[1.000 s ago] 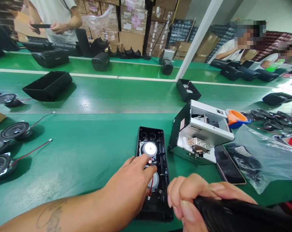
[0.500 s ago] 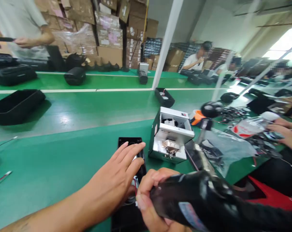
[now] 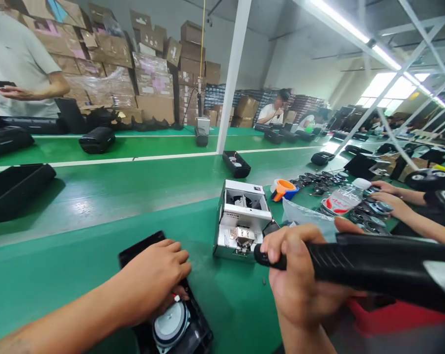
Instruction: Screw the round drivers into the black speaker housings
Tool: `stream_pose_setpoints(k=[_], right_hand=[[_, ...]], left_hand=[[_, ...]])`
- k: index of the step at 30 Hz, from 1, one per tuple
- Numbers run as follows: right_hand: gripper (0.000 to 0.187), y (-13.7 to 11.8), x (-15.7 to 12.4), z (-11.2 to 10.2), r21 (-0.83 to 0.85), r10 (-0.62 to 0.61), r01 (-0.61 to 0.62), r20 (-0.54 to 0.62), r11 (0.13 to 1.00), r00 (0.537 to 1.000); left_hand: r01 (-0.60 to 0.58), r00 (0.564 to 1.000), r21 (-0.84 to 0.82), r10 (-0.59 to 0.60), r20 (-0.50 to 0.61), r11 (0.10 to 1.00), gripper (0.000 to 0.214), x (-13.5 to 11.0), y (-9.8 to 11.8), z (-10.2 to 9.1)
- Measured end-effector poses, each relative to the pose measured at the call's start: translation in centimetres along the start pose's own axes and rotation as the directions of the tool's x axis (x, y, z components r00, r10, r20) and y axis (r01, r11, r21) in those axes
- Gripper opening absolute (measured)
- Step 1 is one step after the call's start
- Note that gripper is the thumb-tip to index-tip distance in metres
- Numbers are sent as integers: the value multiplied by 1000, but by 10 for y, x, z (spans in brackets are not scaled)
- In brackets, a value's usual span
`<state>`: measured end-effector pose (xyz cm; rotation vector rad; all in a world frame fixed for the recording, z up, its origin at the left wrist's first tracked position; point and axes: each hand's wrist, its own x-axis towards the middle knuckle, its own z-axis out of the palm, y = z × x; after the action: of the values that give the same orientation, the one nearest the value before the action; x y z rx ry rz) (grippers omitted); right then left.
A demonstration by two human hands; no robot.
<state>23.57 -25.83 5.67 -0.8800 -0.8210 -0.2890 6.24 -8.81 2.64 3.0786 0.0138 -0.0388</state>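
Note:
My left hand (image 3: 154, 280) rests on a black speaker housing (image 3: 163, 314) lying open on the green table, fingers curled over its upper part; a round silver speaker back (image 3: 170, 324) shows just below the hand. My right hand (image 3: 299, 282) is wrapped round the black barrel of an electric screwdriver (image 3: 373, 268), held level with its tip pointing left at a silver screw feeder box (image 3: 240, 219).
A green conveyor belt (image 3: 134, 182) runs across with black housings (image 3: 12, 189) on it. An orange tape dispenser (image 3: 283, 189), a plastic bag (image 3: 307, 216), a bottle and several speaker drivers lie at right, near a co-worker's hands (image 3: 390, 196). A person stands far left; cardboard boxes behind.
The camera has lifted and swung right. My right hand raised the screwdriver to level, tip toward the feeder box. My left hand went from spread fingers to curled on the housing.

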Motion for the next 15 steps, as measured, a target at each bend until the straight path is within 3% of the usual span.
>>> stream_pose_setpoints(k=[2,4,7,9,11,15], right_hand=[[41,18,7,-6,-133,-47,50,25,990,999],[40,32,7,-8,-208,-20,29,44,978,999],[41,39,5,-7,-235,62,-54,25,971,998],[39,37,5,-4,-241,129,-120,22,963,991],[36,30,4,-1,-233,263,-244,52,941,963],[44,9,-7,-2,-101,518,-509,98,855,850]], left_hand=[[137,990,53,-139,38,989,8,-15,-2,-2],[285,950,75,-292,112,956,17,-31,-5,-4],[533,815,52,-529,237,845,39,-51,-12,-3],[657,730,-31,-626,274,753,48,-61,-12,0],[708,704,-208,-653,280,675,56,-67,-7,6],[693,691,-531,-660,294,489,85,-66,23,22]])
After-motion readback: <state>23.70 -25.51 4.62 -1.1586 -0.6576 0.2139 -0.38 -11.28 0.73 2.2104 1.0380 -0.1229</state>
